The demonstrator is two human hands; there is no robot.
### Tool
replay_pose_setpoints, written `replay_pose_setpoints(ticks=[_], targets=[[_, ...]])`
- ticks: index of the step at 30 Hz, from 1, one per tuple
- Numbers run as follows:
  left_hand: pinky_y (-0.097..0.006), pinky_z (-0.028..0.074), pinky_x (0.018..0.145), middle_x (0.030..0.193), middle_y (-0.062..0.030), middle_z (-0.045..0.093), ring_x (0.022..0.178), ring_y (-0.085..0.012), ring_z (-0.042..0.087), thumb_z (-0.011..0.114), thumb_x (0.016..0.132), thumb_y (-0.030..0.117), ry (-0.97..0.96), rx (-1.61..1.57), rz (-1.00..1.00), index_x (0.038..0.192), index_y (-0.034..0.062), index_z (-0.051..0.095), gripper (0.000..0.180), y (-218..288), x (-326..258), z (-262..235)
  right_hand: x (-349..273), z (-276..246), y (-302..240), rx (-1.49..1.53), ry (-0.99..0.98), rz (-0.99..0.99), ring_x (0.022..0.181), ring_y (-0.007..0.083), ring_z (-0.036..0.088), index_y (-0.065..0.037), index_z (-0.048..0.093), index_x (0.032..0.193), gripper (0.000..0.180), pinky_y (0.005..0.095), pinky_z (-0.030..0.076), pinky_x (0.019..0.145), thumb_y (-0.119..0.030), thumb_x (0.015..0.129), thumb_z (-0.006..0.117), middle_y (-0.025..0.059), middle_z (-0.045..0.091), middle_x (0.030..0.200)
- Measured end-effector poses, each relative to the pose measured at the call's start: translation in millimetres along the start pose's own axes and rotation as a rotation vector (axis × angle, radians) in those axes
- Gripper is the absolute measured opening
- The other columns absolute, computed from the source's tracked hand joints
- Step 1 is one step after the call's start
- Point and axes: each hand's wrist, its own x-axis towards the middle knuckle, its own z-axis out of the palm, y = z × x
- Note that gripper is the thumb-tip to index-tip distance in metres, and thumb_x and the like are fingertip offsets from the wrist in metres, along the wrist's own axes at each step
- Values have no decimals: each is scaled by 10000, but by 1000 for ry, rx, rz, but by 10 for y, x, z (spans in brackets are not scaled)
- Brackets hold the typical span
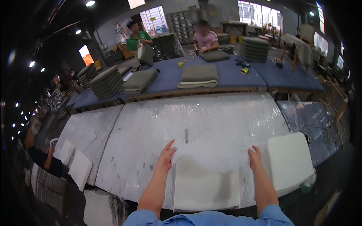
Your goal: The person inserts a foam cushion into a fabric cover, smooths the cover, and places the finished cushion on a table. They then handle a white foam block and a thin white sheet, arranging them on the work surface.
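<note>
A white foam cushion pad (pixel 206 188) lies at the near edge of the plastic-covered table (pixel 158 124). A sheet of fluffy white wadding (pixel 211 156) lies over the pad's far end. My left hand (pixel 166 155) rests flat on the wadding's left edge, fingers spread. On the wadding's right edge, my right hand (pixel 255 156) has its fingers curled. Whether either hand pinches the wadding is unclear.
Another white foam pad (pixel 289 160) lies to the right. More pads (pixel 80 168) lean at the left near a crouching person (pixel 41 158). Beyond stands a blue table (pixel 233 73) with stacks of grey-green cushions (pixel 198 75). Two people (pixel 205 37) work behind it.
</note>
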Motion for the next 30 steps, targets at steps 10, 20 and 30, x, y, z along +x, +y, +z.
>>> replay_pose_setpoints(ticks=[10,20,30], targets=[[-354,592,850,1120,-68,706,969,-174,697,596,1011,135,-281,-15,-66,1324,73,629,321,-168,-119,953,-951,-75,-500,-427,-230,-358,1265,348,548,-72,460,1482,791,426,440,1067,-248,808,834,204,565,1360],[-296,505,977,1231,-58,655,1108,-120,620,616,1012,134,-696,351,106,1536,101,434,556,-414,-498,1647,-1291,535,-1040,-535,-225,-774,1032,331,683,-53,721,1078,321,385,535,900,-113,766,767,159,707,1098],[-419,396,1123,1525,-57,483,1342,-232,503,674,977,229,-629,503,-199,1600,118,277,747,-1154,-676,745,-874,922,-1194,-570,-101,-851,872,233,716,-13,728,1072,188,316,540,798,-98,905,713,137,738,936]])
